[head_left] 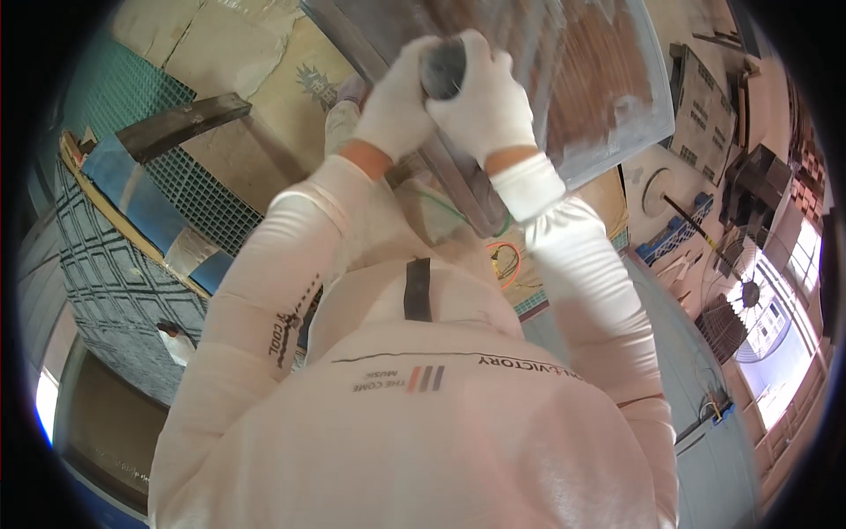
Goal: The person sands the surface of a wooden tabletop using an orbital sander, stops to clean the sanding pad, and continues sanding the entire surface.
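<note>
Both gloved hands are up in front of the chest, clamped on one dark, rounded tool: left hand [398, 99] wrapped around its near side, right hand [486, 104] closed over the top and far side. The tool [443, 66] presses against a big rusty-brown panel [608, 84] with a pale, dusty rim, tilted and resting over a dark metal bar [458, 189] that runs down toward the body. Looks like a rubbing or sanding pass on the panel's near edge, mid-stroke; can't tell what kind of tool head it is, gloves hide most of it. Next move would likely need steady two-handed pressure along the surface, keeping the tool flat and off the rim.

Room: tight. Panel edge sits right at the wrists, bar just below them. Green grating [189, 185] and a blue-taped frame [132, 203] crowd the left; fan [749, 295] and blue crate [674, 234] sit well apart on the right. Open floor lies lower right.
</note>
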Motion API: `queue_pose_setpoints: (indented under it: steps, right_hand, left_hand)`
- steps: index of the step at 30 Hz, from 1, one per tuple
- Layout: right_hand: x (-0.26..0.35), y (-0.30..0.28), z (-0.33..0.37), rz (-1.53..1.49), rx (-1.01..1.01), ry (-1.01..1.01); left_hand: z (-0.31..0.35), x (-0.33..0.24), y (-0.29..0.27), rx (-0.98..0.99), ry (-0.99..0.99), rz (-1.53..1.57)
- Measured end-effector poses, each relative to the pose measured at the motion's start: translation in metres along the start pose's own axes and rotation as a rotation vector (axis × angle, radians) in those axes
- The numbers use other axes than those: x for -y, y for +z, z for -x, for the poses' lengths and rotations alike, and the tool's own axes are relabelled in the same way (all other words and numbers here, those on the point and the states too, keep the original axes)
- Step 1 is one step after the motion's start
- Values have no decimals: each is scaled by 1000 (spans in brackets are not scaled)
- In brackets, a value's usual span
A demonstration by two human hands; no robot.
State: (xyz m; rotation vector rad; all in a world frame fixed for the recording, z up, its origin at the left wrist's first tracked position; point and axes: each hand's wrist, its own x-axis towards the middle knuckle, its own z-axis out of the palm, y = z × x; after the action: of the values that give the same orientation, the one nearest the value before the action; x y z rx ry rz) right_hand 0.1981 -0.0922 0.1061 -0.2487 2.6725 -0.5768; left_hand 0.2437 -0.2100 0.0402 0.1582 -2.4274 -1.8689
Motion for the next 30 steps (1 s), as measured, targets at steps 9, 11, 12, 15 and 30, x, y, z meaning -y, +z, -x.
queue_pose_setpoints:
  steps: [9,11,12,15,30]
  right_hand:
    - [-20,3,20,34,55,24]
    - [-41,-1,56,-29,40,65]
    - [-49,-4,71,-18,86,105]
    - [-76,-6,115,11,101,163]
    - [-58,-6,98,-17,24,216]
  left_hand:
    - [26,5,24,-39,18,64]
    - [53,-1,47,37,24,-21]
    - [67,-3,57,56,28,-3]
    - [102,-11,88,107,6,100]
    - [80,-8,73,135,71,12]
